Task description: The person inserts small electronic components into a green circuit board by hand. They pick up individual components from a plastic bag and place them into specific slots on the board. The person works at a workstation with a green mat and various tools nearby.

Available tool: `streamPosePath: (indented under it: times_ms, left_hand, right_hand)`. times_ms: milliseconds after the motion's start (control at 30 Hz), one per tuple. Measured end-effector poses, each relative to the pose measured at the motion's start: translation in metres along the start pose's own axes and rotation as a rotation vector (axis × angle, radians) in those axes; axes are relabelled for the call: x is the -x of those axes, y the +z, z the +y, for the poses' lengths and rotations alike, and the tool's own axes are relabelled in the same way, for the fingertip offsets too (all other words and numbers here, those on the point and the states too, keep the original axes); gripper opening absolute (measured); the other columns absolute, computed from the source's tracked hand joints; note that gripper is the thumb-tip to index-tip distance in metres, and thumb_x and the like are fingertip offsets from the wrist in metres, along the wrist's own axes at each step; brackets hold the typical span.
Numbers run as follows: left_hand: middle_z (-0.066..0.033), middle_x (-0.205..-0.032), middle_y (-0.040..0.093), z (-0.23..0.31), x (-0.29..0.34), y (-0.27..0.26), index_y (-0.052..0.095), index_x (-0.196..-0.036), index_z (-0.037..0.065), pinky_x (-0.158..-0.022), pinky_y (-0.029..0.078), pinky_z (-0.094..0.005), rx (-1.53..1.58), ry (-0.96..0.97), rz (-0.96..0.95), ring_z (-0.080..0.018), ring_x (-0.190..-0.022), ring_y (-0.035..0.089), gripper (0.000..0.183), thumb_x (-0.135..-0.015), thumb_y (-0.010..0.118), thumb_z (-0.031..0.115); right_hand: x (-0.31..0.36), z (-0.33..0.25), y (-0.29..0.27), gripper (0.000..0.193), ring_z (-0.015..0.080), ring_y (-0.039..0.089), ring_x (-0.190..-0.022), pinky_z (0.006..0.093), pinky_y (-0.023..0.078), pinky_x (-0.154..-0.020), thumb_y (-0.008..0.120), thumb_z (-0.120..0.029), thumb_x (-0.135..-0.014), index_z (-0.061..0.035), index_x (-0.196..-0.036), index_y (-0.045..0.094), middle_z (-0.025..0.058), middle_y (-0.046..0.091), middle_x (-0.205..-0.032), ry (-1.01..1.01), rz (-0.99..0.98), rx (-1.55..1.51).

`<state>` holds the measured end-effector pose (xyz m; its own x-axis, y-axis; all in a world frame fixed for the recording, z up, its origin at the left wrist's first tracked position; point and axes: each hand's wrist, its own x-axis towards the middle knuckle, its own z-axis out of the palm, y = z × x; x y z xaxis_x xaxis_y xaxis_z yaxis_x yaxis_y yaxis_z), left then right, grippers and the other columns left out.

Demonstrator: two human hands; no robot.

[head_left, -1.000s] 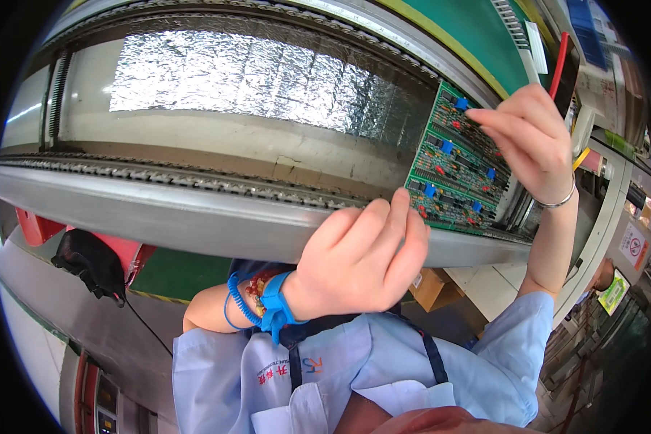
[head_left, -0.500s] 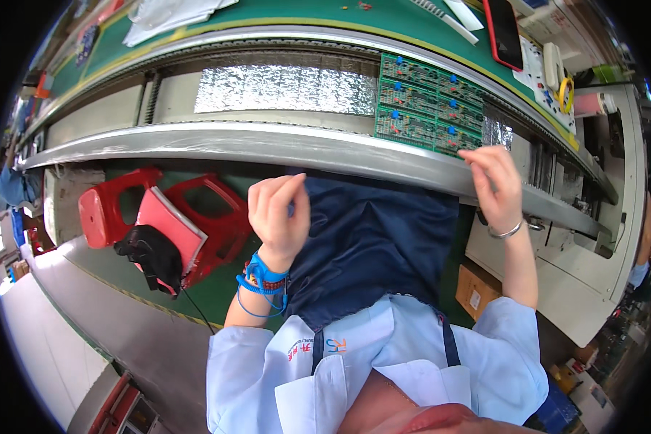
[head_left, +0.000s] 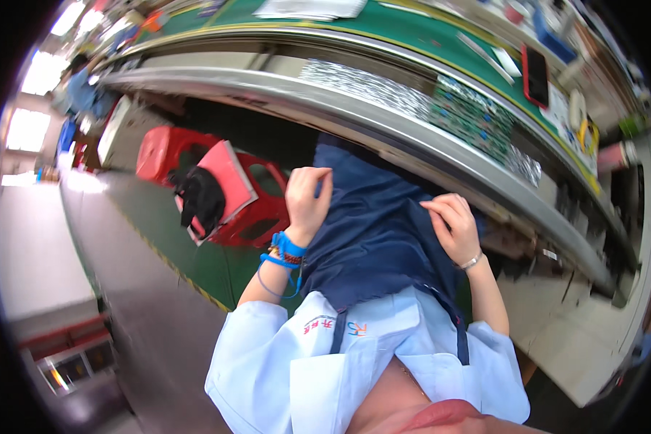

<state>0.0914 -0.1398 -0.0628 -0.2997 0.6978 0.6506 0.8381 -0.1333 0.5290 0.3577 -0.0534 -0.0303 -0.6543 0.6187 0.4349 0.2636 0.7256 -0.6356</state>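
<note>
Both hands have left the green circuit board (head_left: 477, 119) up on the conveyor; left hand (head_left: 307, 201) and right hand (head_left: 453, 228) now pinch the dark-blue apron (head_left: 372, 231) below it, fingers clamped on cloth.

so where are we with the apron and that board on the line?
Done: the green circuit board lies on the conveyor rail, neither hand on it. In hand: the left hand grips the left edge of the dark blue apron, and the right hand rests on its right side. Left: the apron is bunched over the lap.
</note>
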Motion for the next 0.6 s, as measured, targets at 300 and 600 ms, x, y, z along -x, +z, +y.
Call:
streamPosePath:
  times_ms: [300,600]
  left_hand:
    - [-0.0104,-0.081,0.057,-0.051,-0.057,-0.042,0.061,-0.089,0.002,-0.065,0.046,-0.0325,-0.065,-0.145,0.332,-0.0237,-0.073,0.055,0.013,-0.077,0.062,-0.003]
    - [-0.0146,-0.102,0.055,-0.181,-0.177,-0.038,0.055,-0.106,0.0,-0.086,0.04,-0.0397,-0.217,-0.1,0.433,-0.0319,-0.096,0.051,0.029,-0.077,0.06,-0.002]
  right_hand:
    - [-0.06,-0.018,-0.032,0.023,0.0266,0.053,-0.086,0.0345,0.041,-0.078,0.061,-0.001,-0.078,-0.0058,-0.101,0.063,0.0094,0.055,-0.093,0.001,-0.111,0.098]
    - [-0.228,0.044,-0.042,0.038,0.0247,0.055,-0.086,0.0335,0.043,-0.078,0.061,-0.001,-0.076,-0.0057,-0.114,0.055,0.0112,0.053,-0.099,0.157,-0.254,0.298]
